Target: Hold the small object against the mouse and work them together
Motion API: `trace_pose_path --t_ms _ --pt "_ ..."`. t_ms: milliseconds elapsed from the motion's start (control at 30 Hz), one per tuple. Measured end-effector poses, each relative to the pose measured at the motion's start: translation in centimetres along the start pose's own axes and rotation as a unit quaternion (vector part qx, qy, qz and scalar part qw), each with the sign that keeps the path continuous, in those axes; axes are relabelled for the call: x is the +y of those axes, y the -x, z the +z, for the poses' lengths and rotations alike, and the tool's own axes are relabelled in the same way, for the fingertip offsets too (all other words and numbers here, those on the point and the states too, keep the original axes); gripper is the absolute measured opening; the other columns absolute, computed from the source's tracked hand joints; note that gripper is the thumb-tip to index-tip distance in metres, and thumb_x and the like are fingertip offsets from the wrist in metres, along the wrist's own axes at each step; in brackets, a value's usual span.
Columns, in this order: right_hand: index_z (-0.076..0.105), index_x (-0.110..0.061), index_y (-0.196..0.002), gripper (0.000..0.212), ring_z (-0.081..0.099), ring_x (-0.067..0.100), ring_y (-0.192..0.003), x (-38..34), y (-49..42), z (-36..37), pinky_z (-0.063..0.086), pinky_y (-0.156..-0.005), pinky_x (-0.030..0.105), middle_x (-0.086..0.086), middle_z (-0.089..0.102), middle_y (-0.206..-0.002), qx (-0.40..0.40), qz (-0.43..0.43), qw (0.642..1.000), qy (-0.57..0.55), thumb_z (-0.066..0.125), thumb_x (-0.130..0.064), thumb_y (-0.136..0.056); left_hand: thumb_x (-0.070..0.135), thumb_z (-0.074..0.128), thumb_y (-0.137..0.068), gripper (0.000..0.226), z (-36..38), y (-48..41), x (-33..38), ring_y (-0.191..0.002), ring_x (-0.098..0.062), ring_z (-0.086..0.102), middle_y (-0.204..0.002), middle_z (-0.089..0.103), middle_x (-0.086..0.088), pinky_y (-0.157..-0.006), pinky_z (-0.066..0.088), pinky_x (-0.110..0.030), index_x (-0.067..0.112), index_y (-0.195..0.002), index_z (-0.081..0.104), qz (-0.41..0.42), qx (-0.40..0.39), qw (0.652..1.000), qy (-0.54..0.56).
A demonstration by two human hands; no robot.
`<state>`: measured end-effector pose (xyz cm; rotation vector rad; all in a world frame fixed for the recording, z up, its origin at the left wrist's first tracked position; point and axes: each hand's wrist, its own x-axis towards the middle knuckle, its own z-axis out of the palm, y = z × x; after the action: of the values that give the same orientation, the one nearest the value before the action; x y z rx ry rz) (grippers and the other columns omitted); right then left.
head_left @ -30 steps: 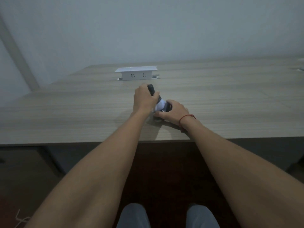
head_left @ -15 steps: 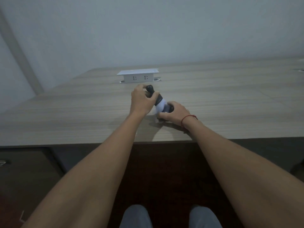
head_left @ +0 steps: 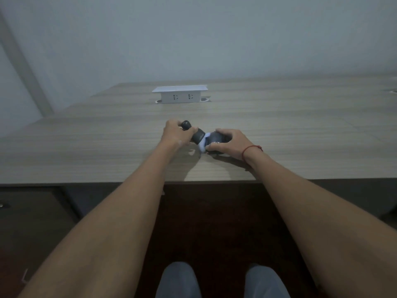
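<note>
My left hand (head_left: 175, 134) grips a dark cylindrical piece (head_left: 194, 133) with a rounded black end that sticks up past the fingers. My right hand (head_left: 231, 143) is curled over a dark body with white lettering (head_left: 214, 140) that lies on the wooden desk (head_left: 107, 147). A small white part (head_left: 202, 146) shows between the two dark pieces, where they meet. The hands are close together near the desk's front edge. A red cord circles my right wrist. What the pieces are I cannot tell.
A white pop-up socket box (head_left: 180, 94) stands raised from the desk further back. A pale wall rises behind the desk. Dark cabinet fronts sit under the desk at left, and my knees show at the bottom.
The dark piece in my left hand has tilted down to the left, away from upright. My right hand shifted a little right on the dark body, and more of that body now shows.
</note>
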<state>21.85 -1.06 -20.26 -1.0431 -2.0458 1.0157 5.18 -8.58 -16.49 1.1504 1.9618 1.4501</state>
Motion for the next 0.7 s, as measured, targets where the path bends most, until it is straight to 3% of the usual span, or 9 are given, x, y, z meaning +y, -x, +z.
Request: trace_pose_path --t_ms 67,100,167,267,367,467,567,600,700 --pt "0.054 -0.019 -0.131 0.075 0.056 0.010 -0.094 0.0 0.1 0.0 0.037 -0.065 0.013 -0.008 0.056 -0.107 0.001 0.000 1.000 0.001 0.081 -0.043 -0.065 0.018 0.073 -0.084 0.022 -1.1 0.3 0.1 -0.066 -0.016 0.069 -0.092 0.069 -0.013 -0.053 0.057 -0.021 0.007 -0.098 0.060 -0.024 -0.067 0.997 0.028" --pt "0.051 -0.018 -0.135 0.078 0.054 0.011 -0.096 0.0 0.0 0.0 0.036 -0.066 0.014 -0.005 0.054 -0.113 0.002 0.000 1.000 0.005 0.080 -0.043 -0.066 0.017 0.074 -0.084 0.026 -1.3 0.3 0.1 -0.066 -0.015 0.069 -0.093 0.068 -0.014 -0.048 0.055 -0.018 0.005 -0.102 0.059 -0.029 -0.075 0.996 0.043" --pt "0.048 -0.018 -0.138 0.083 0.051 0.014 -0.102 0.0 0.0 0.1 0.037 -0.071 0.016 0.000 0.054 -0.123 0.001 0.002 1.000 0.014 0.081 -0.044 -0.066 0.015 0.074 -0.082 0.032 -0.7 0.2 -0.1 -0.080 -0.025 0.071 -0.102 0.066 -0.018 -0.057 0.060 -0.023 0.004 -0.106 0.056 -0.031 -0.043 0.996 0.075" --pt "0.046 -0.018 -0.139 0.090 0.049 0.015 -0.108 0.1 0.1 0.0 0.041 -0.087 0.026 0.005 0.052 -0.135 -0.012 0.008 1.000 0.019 0.083 -0.047 -0.063 0.018 0.074 -0.082 0.029 1.3 -0.2 -0.4 -0.098 -0.033 0.068 -0.109 0.065 -0.017 -0.084 0.060 -0.041 0.007 -0.102 0.057 -0.025 0.067 0.997 0.043" --pt "0.047 -0.019 -0.138 0.092 0.048 0.014 -0.109 0.2 0.2 -0.1 0.041 -0.090 0.029 0.005 0.053 -0.136 -0.009 0.003 1.000 0.016 0.084 -0.052 -0.060 0.024 0.071 -0.084 0.038 2.6 -0.3 -0.5 -0.104 -0.032 0.065 -0.117 0.065 -0.016 -0.092 0.056 -0.043 0.004 -0.114 0.059 -0.025 0.124 0.992 0.022" --pt "0.048 -0.019 -0.137 0.092 0.049 0.014 -0.110 0.3 0.0 0.1 0.041 -0.087 0.027 0.003 0.054 -0.133 0.004 0.003 1.000 0.006 0.085 -0.051 -0.059 0.019 0.070 -0.086 0.046 1.7 -0.7 -0.5 -0.102 -0.032 0.067 -0.119 0.063 -0.019 -0.085 0.060 -0.041 0.001 -0.125 0.053 -0.033 0.049 0.997 0.056" --pt "0.047 -0.018 -0.138 0.093 0.049 0.014 -0.111 0.2 -0.1 0.5 0.041 -0.087 0.027 0.002 0.053 -0.131 0.017 0.001 1.000 0.000 0.085 -0.050 -0.059 0.009 0.070 -0.086 0.051 -0.8 -0.7 0.2 -0.083 -0.025 0.070 -0.115 0.063 -0.024 -0.055 0.061 -0.026 -0.008 -0.129 0.048 -0.046 -0.080 0.991 0.094" --pt "0.046 -0.018 -0.139 0.094 0.049 0.014 -0.110 0.2 -0.2 0.6 0.041 -0.089 0.027 0.003 0.052 -0.134 0.018 0.003 1.000 0.001 0.085 -0.050 -0.059 0.007 0.071 -0.085 0.049 -1.3 -0.6 0.5 -0.080 -0.024 0.070 -0.115 0.063 -0.026 -0.052 0.060 -0.024 -0.009 -0.127 0.050 -0.046 -0.102 0.990 0.084" --pt "0.046 -0.019 -0.139 0.097 0.047 0.012 -0.109 0.3 -0.1 0.5 0.042 -0.089 0.028 0.005 0.052 -0.137 0.015 0.003 1.000 0.015 0.085 -0.053 -0.057 0.007 0.071 -0.085 0.040 -0.6 -0.6 1.0 -0.090 -0.031 0.069 -0.115 0.063 -0.027 -0.061 0.063 -0.031 -0.007 -0.119 0.055 -0.022 -0.074 0.995 0.056"
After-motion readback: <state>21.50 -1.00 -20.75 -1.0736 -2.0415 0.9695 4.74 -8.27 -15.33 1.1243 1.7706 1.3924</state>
